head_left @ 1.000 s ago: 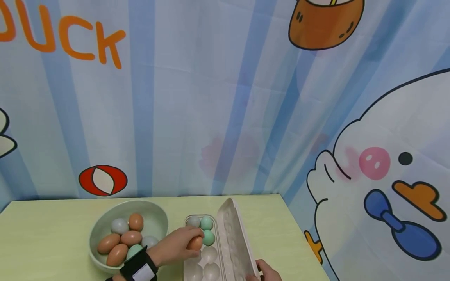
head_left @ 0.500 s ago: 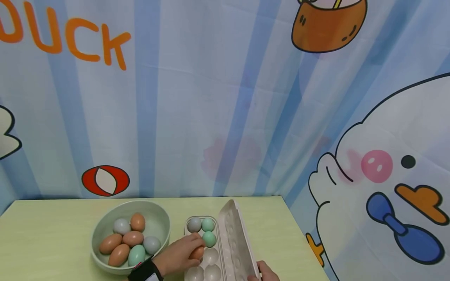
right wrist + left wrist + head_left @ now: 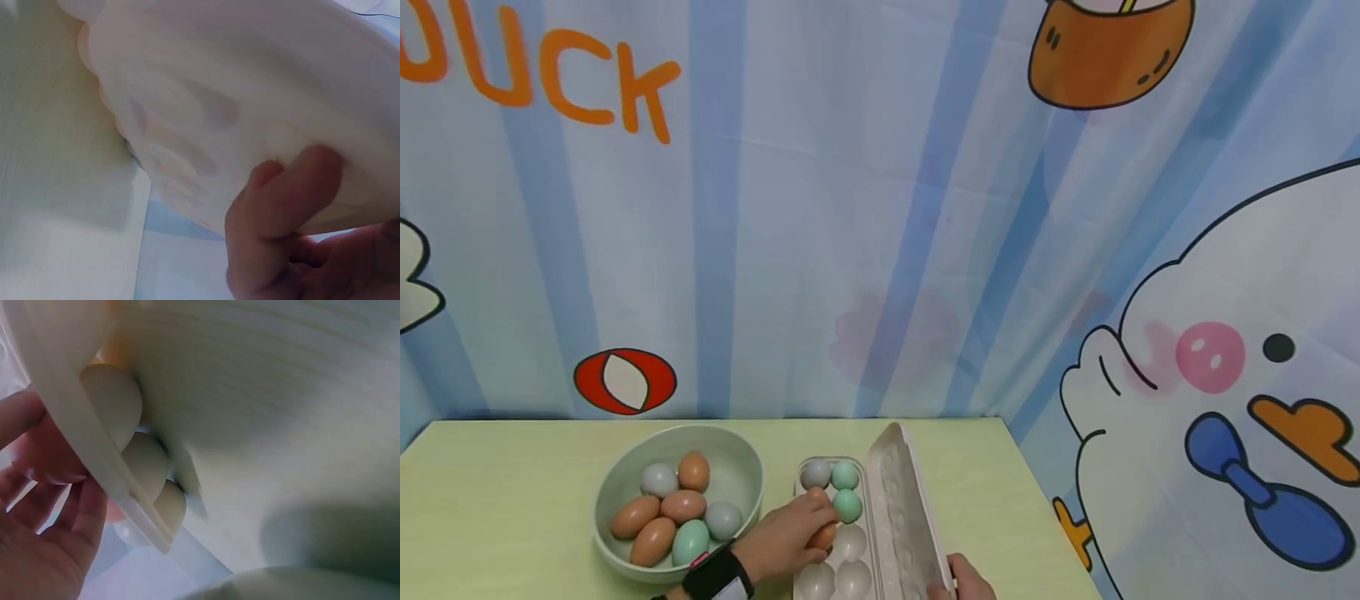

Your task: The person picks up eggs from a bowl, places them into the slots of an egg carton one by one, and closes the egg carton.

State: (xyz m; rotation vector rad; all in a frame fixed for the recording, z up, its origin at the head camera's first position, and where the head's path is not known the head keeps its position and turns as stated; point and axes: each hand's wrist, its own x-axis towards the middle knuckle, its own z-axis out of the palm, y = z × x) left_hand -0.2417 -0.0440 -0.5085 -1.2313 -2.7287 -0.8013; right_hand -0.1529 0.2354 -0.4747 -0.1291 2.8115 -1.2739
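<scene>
My left hand (image 3: pixel 786 537) holds a brown egg (image 3: pixel 823 536) at the left column of the egg carton (image 3: pixel 872 533), low over a cup in the third row. In the left wrist view its thumb and fingers surround the brown egg (image 3: pixel 47 453) beside the carton rim (image 3: pixel 81 434). Part of another brown egg (image 3: pixel 114 512) shows past the fingers. A grey egg (image 3: pixel 816 474) and two green eggs (image 3: pixel 847 506) sit in the far cups. My right hand (image 3: pixel 966 579) grips the near end of the raised lid (image 3: pixel 904 508), fingers curled on its outside in the right wrist view.
Left of the carton stands a pale green bowl (image 3: pixel 737 458) with several brown, grey and green eggs. Both are on a light yellow table (image 3: pixel 512 500). A printed curtain (image 3: pixel 805 208) hangs behind its far edge.
My left hand has brought the brown egg slightly nearer and down, from the second row to the third-row cup. The right hand keeps its grip on the lid. The head view has shifted slightly.
</scene>
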